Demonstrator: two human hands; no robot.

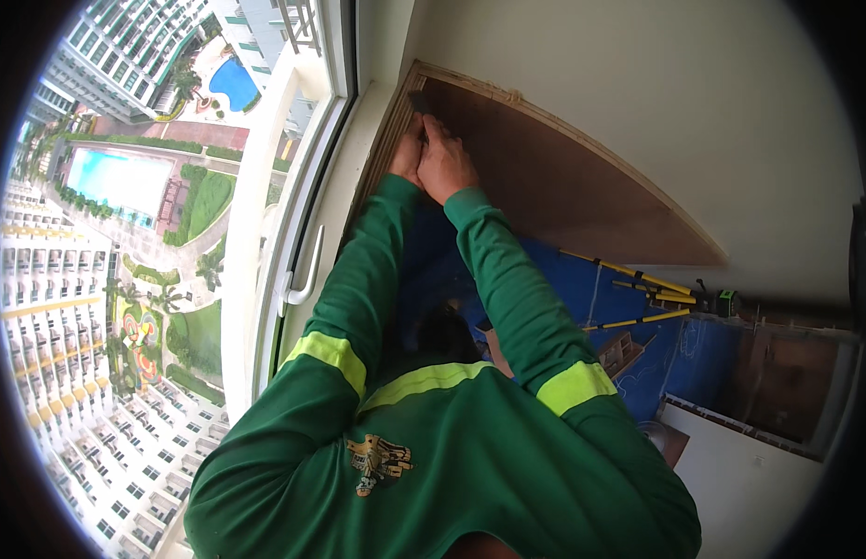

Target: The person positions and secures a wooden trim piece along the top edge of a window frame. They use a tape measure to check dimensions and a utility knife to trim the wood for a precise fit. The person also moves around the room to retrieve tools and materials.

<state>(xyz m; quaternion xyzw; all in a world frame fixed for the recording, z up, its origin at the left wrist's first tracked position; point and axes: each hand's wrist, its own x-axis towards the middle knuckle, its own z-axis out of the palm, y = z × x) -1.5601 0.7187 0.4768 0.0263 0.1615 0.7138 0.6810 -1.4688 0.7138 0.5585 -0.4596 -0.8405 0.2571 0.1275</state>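
Note:
Both arms reach out to the corner of a brown wooden panel (563,177) that is edged with pale wood strips. My left hand (408,156) and my right hand (446,162) are pressed together there, fingers closed. From between them juts the dark, flat end of a tool (418,101), which lies against the strips by the window side. Its handle is hidden in the hands, so its exact kind cannot be made out. Grooved wood trim (381,154) runs beside my left hand.
To the left is a white-framed window with a lever handle (307,270); tall buildings and pools lie far below outside. A yellow-legged tripod (661,296) stands on blue floor covering (545,279) at the right. A pale wall (638,74) rises beyond the panel.

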